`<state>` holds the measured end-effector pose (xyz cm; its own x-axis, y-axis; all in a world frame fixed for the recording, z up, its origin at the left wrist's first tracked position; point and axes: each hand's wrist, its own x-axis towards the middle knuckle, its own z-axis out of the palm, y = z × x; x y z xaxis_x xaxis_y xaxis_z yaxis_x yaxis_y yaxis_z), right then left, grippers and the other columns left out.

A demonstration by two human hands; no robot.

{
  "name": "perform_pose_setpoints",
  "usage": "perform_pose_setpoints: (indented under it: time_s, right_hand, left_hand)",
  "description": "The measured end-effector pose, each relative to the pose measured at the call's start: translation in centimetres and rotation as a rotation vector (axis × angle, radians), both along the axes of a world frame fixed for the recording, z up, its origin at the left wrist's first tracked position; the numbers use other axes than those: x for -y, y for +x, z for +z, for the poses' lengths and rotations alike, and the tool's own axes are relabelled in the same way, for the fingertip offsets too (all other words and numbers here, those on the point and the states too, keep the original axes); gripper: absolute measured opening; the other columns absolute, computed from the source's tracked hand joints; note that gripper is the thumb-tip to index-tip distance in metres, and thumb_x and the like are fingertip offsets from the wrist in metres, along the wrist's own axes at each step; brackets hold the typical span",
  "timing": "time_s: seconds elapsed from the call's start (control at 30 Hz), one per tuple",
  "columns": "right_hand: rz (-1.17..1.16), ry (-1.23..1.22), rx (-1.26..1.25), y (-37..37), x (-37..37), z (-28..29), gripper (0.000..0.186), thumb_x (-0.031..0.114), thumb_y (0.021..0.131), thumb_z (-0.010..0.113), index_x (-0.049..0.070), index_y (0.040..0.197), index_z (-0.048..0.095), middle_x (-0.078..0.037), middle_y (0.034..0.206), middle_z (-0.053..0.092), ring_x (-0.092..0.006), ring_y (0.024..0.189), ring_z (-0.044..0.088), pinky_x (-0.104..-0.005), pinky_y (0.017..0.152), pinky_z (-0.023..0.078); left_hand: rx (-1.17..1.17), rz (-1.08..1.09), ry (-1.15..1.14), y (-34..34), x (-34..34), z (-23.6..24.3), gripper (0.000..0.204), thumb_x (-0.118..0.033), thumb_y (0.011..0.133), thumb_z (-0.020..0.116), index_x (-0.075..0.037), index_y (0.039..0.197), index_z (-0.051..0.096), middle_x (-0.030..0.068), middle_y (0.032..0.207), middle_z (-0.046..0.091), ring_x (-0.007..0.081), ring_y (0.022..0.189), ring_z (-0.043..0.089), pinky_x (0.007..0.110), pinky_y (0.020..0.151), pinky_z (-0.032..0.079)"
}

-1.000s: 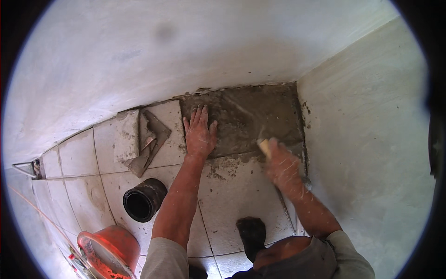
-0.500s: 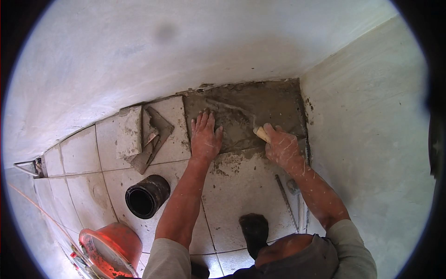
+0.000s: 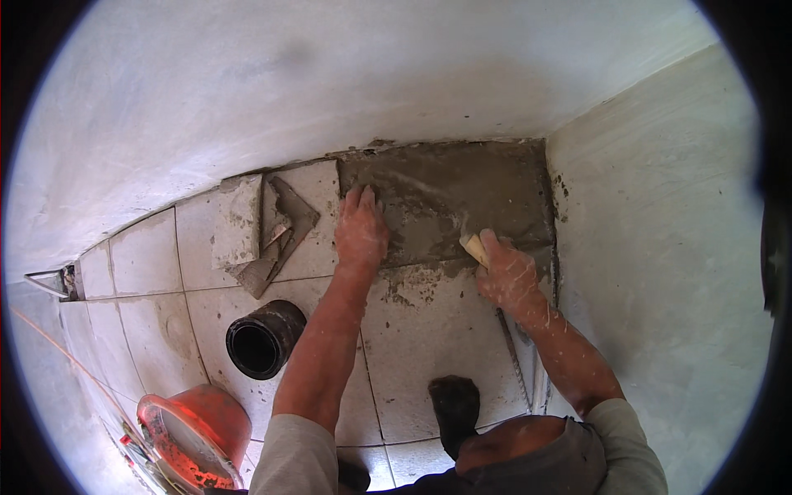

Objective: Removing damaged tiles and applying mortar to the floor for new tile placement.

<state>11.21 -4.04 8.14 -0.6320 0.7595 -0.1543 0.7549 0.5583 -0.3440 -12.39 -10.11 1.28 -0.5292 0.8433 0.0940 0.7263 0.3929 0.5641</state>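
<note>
A patch of wet grey-brown mortar (image 3: 495,186) fills the bare corner of the floor between the walls. My right hand (image 3: 509,276) is closed round the pale wooden handle of a trowel (image 3: 473,247) at the near side of this patch. The trowel's blade is smeared and hard to make out against the mortar. My left hand (image 3: 361,231) holds nothing; its fingers reach forward, slightly bent, where the mortar meets the right edge of a laid floor tile (image 3: 312,186).
Broken tile pieces (image 3: 241,223) are stacked left of my left hand. A black cylindrical can (image 3: 268,338) lies nearer me, with an orange bucket (image 3: 223,421) at lower left. A thin metal rod (image 3: 513,359) lies by the right wall. My dark-covered foot (image 3: 455,408) rests on the tiles.
My right hand has drawn the trowel slightly toward me, and its blade has shifted over the mortar. My left hand's fingers have drawn together and bent. The whole view has shifted a little.
</note>
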Motion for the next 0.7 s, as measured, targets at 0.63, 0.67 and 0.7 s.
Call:
perform_pose_setpoints:
  time_s: [0.63, 0.67, 0.7]
  right_hand:
    - [-0.129, -0.171, -0.05, 2.3, 2.2, -0.2, 0.039, 0.012, 0.074, 0.06, 0.006, 0.108, 0.042, -0.024, 0.083, 0.058, -0.0446, 0.078, 0.058, -0.0505, 0.069, 0.044]
    - [-0.113, -0.21, -0.023, 2.2, 1.8, 0.1, 0.04, 0.012, 0.074, 0.06, 0.006, 0.109, 0.042, -0.024, 0.083, 0.058, -0.0446, 0.077, 0.058, -0.0508, 0.068, 0.045]
    - [-0.098, -0.249, 0.002, 2.0, 1.6, 0.1, 0.04, 0.012, 0.074, 0.059, 0.006, 0.11, 0.042, -0.025, 0.082, 0.058, -0.0447, 0.077, 0.058, -0.051, 0.068, 0.045]
  left_hand:
    - [-0.086, -0.003, -0.146, -0.6, -2.9, 0.0, 0.024, -0.014, 0.078, 0.06, -0.008, 0.101, 0.053, 0.0145, 0.1, 0.056, 0.0356, 0.095, 0.058, 0.045, 0.079, 0.049]
    - [-0.092, -0.003, -0.14, -0.7, -2.9, 0.1, 0.025, -0.014, 0.078, 0.06, -0.008, 0.101, 0.053, 0.0147, 0.1, 0.056, 0.0355, 0.095, 0.058, 0.045, 0.078, 0.049]
    - [-0.1, -0.003, -0.135, -0.9, -2.8, 0.2, 0.026, -0.013, 0.077, 0.06, -0.008, 0.101, 0.052, 0.0148, 0.1, 0.056, 0.0353, 0.095, 0.058, 0.045, 0.078, 0.049]
